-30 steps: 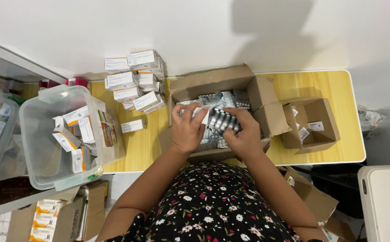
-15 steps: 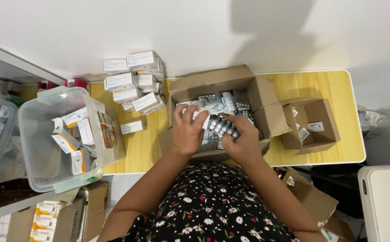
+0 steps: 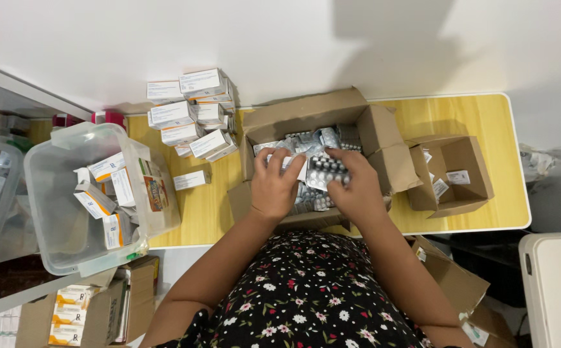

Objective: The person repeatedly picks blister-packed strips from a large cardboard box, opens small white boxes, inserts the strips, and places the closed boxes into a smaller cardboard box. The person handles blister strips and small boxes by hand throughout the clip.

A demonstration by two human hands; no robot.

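While both hands work inside the open carton (image 3: 358,119) at the middle of the yellow tabletop (image 3: 480,109), I judge the step in hand to be sorting or gathering the silver blister packs (image 3: 324,173) that fill it. My left hand (image 3: 275,187) sits at about 9 o'clock of the pile, fingers curled down onto the packs and, as far as I can see, over a small white piece; its grip is partly closed, touching rather than lifting. My right hand (image 3: 358,187) lies at 3 o'clock of the pile, fingers bent over a stack of packs and pinching it from above, so that grip is closed on them. The packs stay inside the carton, between the two hands.

My guess is that a clean lift needs the stack squared first, since the strips are slick and lie loosely over one another.

At 10 o'clock of the carton stands a heap of white boxes (image 3: 187,113); at 9 o'clock a clear tub (image 3: 55,219) holds more; at 3 o'clock sits a small carton (image 3: 470,158), open.
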